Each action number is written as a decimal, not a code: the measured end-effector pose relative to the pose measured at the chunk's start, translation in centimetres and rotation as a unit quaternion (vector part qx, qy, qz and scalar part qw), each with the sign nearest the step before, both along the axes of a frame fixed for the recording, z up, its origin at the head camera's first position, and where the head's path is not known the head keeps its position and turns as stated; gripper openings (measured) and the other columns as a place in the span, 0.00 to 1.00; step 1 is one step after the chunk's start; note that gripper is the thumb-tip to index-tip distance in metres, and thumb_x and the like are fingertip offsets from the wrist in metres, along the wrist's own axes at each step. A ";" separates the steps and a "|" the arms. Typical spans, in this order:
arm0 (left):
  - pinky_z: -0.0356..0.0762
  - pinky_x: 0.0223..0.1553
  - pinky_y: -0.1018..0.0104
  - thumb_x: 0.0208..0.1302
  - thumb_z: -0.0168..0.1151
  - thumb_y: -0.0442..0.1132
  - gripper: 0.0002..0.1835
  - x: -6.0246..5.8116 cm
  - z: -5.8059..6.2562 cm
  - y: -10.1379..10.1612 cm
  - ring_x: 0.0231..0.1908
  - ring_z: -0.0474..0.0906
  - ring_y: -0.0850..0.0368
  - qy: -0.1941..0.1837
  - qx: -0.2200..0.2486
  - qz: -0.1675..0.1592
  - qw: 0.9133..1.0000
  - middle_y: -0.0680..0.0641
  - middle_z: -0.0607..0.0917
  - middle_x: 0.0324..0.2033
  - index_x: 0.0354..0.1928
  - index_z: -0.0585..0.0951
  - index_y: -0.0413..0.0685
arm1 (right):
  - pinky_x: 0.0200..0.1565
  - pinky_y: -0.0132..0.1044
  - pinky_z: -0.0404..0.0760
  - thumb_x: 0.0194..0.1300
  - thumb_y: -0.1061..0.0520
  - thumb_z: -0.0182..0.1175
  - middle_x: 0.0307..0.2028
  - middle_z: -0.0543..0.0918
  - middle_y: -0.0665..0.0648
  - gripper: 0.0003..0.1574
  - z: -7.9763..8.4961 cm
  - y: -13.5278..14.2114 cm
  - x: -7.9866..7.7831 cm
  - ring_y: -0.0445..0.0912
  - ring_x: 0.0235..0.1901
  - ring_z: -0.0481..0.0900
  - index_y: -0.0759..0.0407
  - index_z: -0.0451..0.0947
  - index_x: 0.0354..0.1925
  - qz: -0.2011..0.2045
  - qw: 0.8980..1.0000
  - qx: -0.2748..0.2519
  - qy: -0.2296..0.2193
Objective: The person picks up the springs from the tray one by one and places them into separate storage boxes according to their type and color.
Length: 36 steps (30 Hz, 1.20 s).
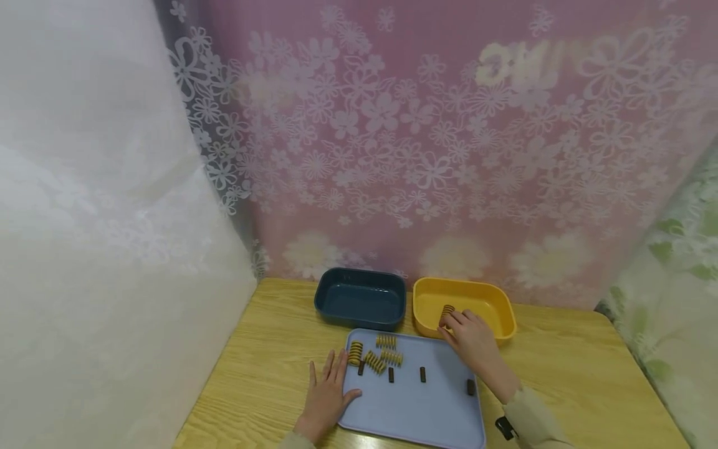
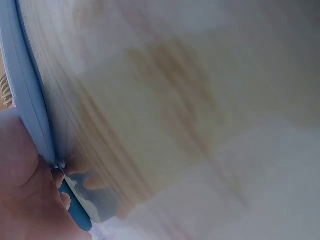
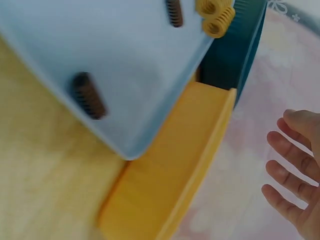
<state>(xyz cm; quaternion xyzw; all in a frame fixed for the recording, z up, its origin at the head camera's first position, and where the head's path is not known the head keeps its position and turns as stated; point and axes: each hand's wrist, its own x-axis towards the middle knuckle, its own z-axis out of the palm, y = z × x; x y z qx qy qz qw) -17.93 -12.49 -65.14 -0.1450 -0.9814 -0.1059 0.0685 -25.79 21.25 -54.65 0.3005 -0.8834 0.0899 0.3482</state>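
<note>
My left hand (image 1: 327, 396) lies flat with fingers spread on the left edge of a pale blue tray (image 1: 415, 411); in the left wrist view this hand (image 2: 30, 195) is beside the tray's rim. Several yellow coil springs (image 1: 356, 353) lie near its fingertips, with small brown springs (image 1: 422, 374) spread across the tray. Over the yellow bin (image 1: 482, 302) is my right hand (image 1: 473, 340), and a striped spring (image 1: 447, 309) shows right at its fingertips. The right wrist view shows this hand (image 3: 297, 165) with fingers apart and nothing between them.
A dark blue bin (image 1: 361, 298) stands left of the yellow one, behind the tray. A small black object (image 1: 506, 428) is on the wooden table (image 1: 583, 374) by the right sleeve. Flowered pink cloth (image 1: 392, 156) hangs behind the bins.
</note>
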 end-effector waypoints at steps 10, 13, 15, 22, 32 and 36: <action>0.58 0.66 0.28 0.65 0.61 0.63 0.45 0.2 0.6 0.1 0.72 0.64 0.41 0.037 0.003 -0.008 0.999 0.43 0.70 0.72 0.74 0.65 0.39 | 0.30 0.43 0.77 0.56 0.56 0.76 0.25 0.81 0.49 0.11 -2.4 3.0 2.5 0.48 0.27 0.75 0.53 0.80 0.28 -0.014 0.999 -0.012 -0.049; 0.59 0.65 0.28 0.64 0.61 0.62 0.45 0.2 0.7 0.1 0.72 0.64 0.41 0.040 0.005 -0.008 0.999 0.43 0.71 0.72 0.74 0.66 0.38 | 0.31 0.44 0.78 0.47 0.60 0.80 0.26 0.82 0.48 0.15 -2.8 3.9 3.5 0.47 0.29 0.76 0.51 0.81 0.28 -0.032 0.996 -0.009 -0.088; 0.58 0.66 0.29 0.65 0.61 0.63 0.46 0.2 0.7 0.1 0.72 0.64 0.42 0.036 0.003 -0.008 0.999 0.43 0.70 0.72 0.74 0.65 0.38 | 0.33 0.44 0.78 0.48 0.60 0.80 0.27 0.82 0.46 0.15 -3.2 4.5 4.1 0.47 0.30 0.77 0.50 0.81 0.29 -0.042 0.991 -0.011 -0.123; 0.55 0.68 0.29 0.67 0.58 0.64 0.46 0.1 0.3 -0.1 0.75 0.60 0.43 0.009 -0.002 -0.004 1.000 0.44 0.68 0.74 0.77 0.62 0.40 | 0.33 0.39 0.78 0.55 0.56 0.76 0.31 0.84 0.43 0.09 -4.9 5.9 6.0 0.42 0.32 0.76 0.48 0.84 0.31 -0.082 0.970 -0.020 -0.230; 0.53 0.68 0.28 0.66 0.59 0.63 0.46 0.0 0.1 -0.2 0.74 0.59 0.42 0.010 0.014 -0.007 1.000 0.43 0.67 0.74 0.76 0.62 0.40 | 0.34 0.36 0.78 0.48 0.52 0.80 0.34 0.82 0.44 0.15 -6.3 5.5 6.8 0.40 0.33 0.74 0.50 0.85 0.35 -0.082 0.956 0.035 -0.279; 0.54 0.67 0.27 0.66 0.60 0.62 0.46 0.0 0.2 -0.1 0.73 0.61 0.40 0.017 0.021 -0.012 1.000 0.42 0.68 0.73 0.75 0.63 0.38 | 0.34 0.37 0.79 0.46 0.53 0.81 0.35 0.82 0.45 0.17 -6.7 5.4 6.9 0.41 0.33 0.74 0.50 0.85 0.35 -0.083 0.956 0.060 -0.276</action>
